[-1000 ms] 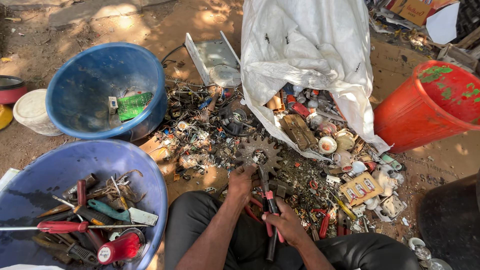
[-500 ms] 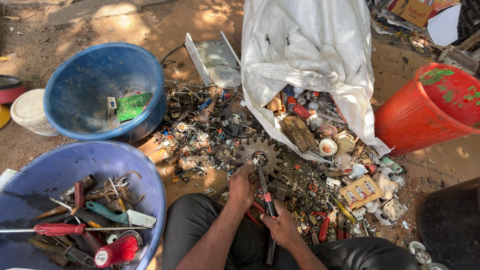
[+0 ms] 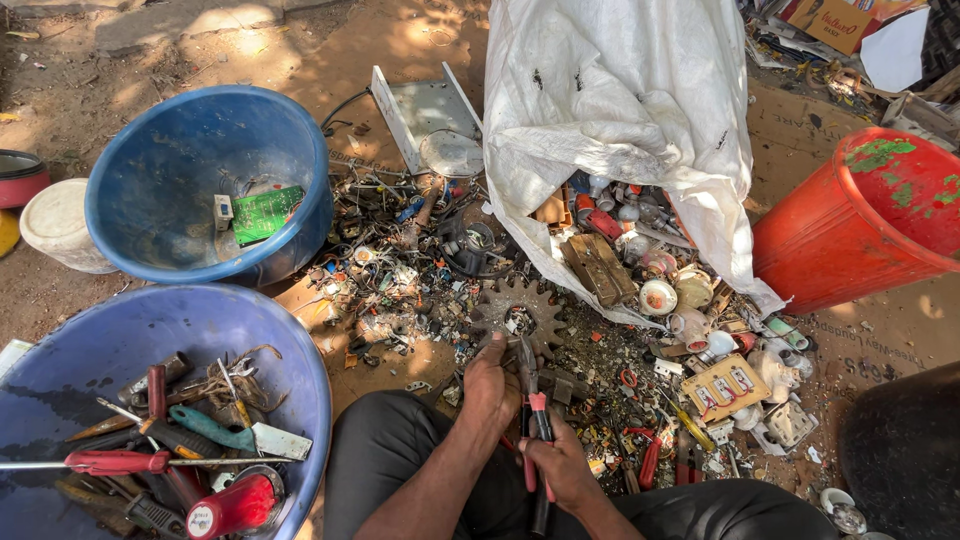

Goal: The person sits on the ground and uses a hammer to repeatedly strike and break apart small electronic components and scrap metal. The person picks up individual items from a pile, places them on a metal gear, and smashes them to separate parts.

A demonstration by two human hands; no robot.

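R hand (image 3: 562, 468) grasps red-handled pliers (image 3: 533, 405) by the grips, nose pointing up twd a rusty gear (image 3: 520, 316) lying flat on the dirt floor (image 3: 300, 60). L hand (image 3: 490, 385) is curled just beside the plier jaws, fingers closed on sth small, can't tell what. Scrap pile (image 3: 400, 270) of wires & bits crowds in front. White sack (image 3: 620, 110) spills parts to the R, orange bucket (image 3: 880, 220) beyond it. Blue basin (image 3: 150, 170) w/ green circuit board (image 3: 265, 212) sits far L; nearer basin (image 3: 60, 350) holds screwdrivers & tools, close by the L knee
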